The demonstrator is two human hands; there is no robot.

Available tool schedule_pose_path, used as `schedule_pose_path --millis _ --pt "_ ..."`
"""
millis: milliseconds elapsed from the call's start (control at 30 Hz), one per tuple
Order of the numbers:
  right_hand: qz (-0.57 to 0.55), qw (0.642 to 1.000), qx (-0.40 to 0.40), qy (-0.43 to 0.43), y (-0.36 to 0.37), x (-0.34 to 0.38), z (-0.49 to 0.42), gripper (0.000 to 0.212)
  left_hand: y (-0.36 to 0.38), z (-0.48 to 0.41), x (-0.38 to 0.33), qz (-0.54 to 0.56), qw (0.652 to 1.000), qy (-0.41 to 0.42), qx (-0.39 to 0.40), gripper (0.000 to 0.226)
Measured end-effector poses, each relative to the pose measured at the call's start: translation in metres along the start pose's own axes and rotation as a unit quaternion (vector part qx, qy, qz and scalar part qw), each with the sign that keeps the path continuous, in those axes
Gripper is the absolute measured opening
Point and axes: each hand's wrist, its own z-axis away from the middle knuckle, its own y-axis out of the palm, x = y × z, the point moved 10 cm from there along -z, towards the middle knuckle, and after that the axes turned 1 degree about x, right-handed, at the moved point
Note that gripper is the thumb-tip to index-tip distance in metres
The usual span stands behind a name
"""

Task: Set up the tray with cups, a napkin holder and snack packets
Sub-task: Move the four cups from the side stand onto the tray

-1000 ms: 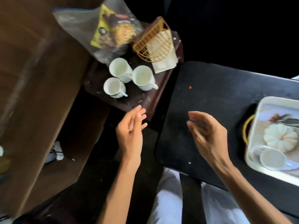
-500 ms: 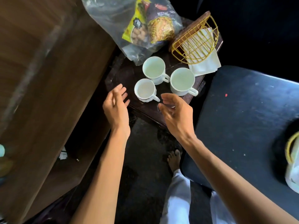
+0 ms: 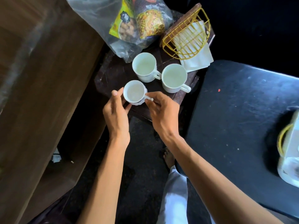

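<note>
The small white cup (image 3: 134,93) stands upright at the near edge of the dark wooden worktop (image 3: 111,73). Its inside is plain white, its foot looks scalloped, and its handle points to the right. The left hand (image 3: 115,111) curls round the cup's left side, thumb up by the rim. The fingers (image 3: 151,103) of the right hand (image 3: 162,112) pinch the handle. I cannot tell whether it has left the wood. Just behind it stand the back cup (image 3: 144,66) and the right-side cup (image 3: 174,77), both larger, white and close together, handles turned right. Farther back slumps a clear plastic bag (image 3: 97,18) holding snack packets (image 3: 145,21) in yellow and dark print. Beside it a yellow wire napkin holder (image 3: 186,41) leans, with white napkins (image 3: 197,60) inside and spilling beneath. On the black worktop (image 3: 242,110) to the right, at the frame's edge, is a blurred pale tray (image 3: 289,159) with a yellow handle.
</note>
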Motion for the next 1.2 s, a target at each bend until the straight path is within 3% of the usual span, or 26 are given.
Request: schedule_pose_path --millis 133,300,567,733,900,1200 --pt "-0.001 1.0 0.006 -0.008 -0.038 -0.001 0.031 0.015 0.003 0.049 0.007 0.001 1.0 -0.002 -0.014 0.033" --pt "0.033 0.999 -0.035 0.005 -0.142 -0.02 0.085 0.013 0.052 0.138 0.028 -0.017 0.999 -0.012 0.038 0.026" --pt "0.083 0.988 -0.118 0.058 -0.361 -0.049 0.133 0.016 0.213 0.266 0.065 -0.074 0.979 -0.026 0.191 0.021" --pt "0.097 0.977 -0.17 0.085 -0.454 -0.092 0.131 0.013 0.31 0.301 0.091 -0.137 0.951 -0.035 0.276 0.016" --pt "0.108 0.976 -0.158 0.1 -0.483 -0.146 0.111 0.015 0.353 0.299 0.126 -0.201 0.934 -0.047 0.293 0.012" --pt "0.101 0.983 -0.111 0.104 -0.479 -0.195 0.101 0.013 0.354 0.296 0.166 -0.239 0.927 -0.123 0.262 0.009"
